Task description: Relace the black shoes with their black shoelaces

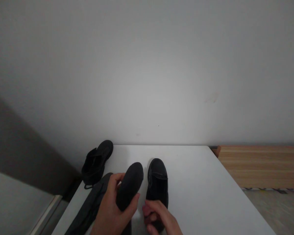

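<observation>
My left hand (115, 209) grips a black shoe (131, 184), thumb on one side and fingers on the other. A smooth, dark, rounded face of it is turned up, and its lower end is hidden behind the hand. Just to the right, a black slip-on shoe (158, 182) lies on the white table (201, 192), toe toward the wall. Over its heel end is my right hand (161, 217), fingers curled together. Something pinkish shows at its fingertips, too blurred to name.
At the table's far left corner lies another black shoe (98, 160) with a strap or lace. Dark fabric (90, 202) stretches along the left side. Behind the table rises a pale wall (156, 81). A wooden surface (262, 166) stands at the right.
</observation>
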`<state>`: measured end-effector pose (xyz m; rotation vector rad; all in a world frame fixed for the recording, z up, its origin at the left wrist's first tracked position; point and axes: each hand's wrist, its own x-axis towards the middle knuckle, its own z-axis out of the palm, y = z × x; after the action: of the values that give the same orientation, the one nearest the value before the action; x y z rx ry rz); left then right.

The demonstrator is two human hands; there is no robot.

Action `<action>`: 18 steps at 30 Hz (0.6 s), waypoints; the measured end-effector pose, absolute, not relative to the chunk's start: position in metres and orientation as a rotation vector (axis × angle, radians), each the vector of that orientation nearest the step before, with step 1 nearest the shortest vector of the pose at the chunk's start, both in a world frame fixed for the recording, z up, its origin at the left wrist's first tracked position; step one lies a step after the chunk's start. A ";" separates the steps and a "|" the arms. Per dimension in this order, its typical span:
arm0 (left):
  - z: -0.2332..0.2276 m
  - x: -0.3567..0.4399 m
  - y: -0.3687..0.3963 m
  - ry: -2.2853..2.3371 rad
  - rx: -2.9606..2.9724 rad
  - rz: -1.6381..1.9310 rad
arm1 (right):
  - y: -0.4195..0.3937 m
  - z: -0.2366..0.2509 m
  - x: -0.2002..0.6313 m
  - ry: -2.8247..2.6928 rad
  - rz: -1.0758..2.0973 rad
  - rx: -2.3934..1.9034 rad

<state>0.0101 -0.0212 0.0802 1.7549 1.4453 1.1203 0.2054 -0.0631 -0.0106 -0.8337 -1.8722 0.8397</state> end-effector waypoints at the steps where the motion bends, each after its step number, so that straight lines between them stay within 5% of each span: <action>1: 0.081 0.020 -0.021 1.402 1.638 1.128 | -0.060 -0.006 0.203 -1.823 0.863 -0.808; 9: 0.077 0.080 -0.007 1.149 0.786 1.368 | -0.053 0.036 0.197 -1.918 0.634 -1.155; 18: 0.064 0.098 -0.017 0.951 0.396 1.249 | -0.061 0.034 0.212 -1.930 0.427 -1.426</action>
<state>0.0984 -0.0168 0.0643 0.3955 0.9511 1.2493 0.2122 -0.0607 0.0345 -1.4258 -1.9304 0.4269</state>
